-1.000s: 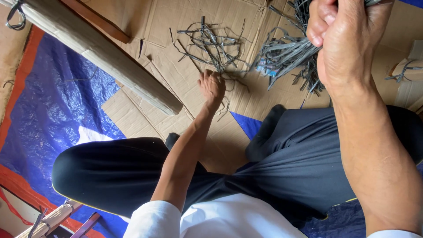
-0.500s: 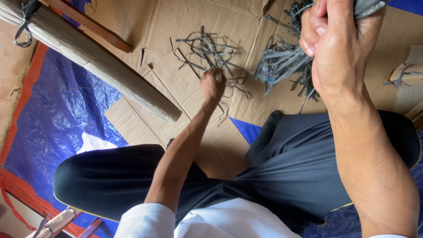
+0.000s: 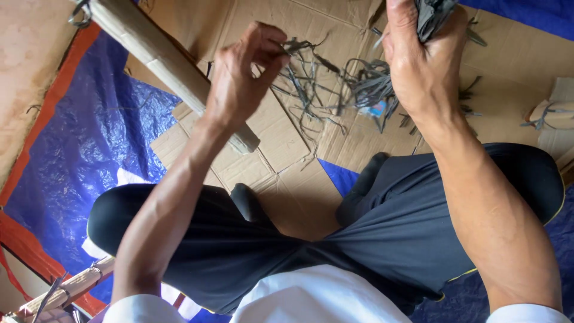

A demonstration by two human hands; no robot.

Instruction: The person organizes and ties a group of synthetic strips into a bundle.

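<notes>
My left hand (image 3: 242, 78) is raised above the cardboard, its fingers pinched on a thin grey strip (image 3: 297, 45) lifted from the loose pile. My right hand (image 3: 421, 57) is held high at the top right, closed around a bundle of grey strips (image 3: 435, 15) whose upper part leaves the frame. More grey strips (image 3: 365, 90) lie scattered on the flattened cardboard (image 3: 287, 149) between the two hands. I sit cross-legged in dark trousers (image 3: 371, 239) and a white shirt.
A long pale wooden pole (image 3: 161, 60) lies diagonally across the cardboard under my left hand. A blue tarp (image 3: 78, 155) with an orange edge covers the floor at left. Bound sticks (image 3: 72, 287) lie at the bottom left. A few strips (image 3: 547, 113) rest at the right edge.
My left hand rose from the pile on the cardboard and came closer, now pinching a strip. My right hand stayed up with its bundle; the view shifted slightly.
</notes>
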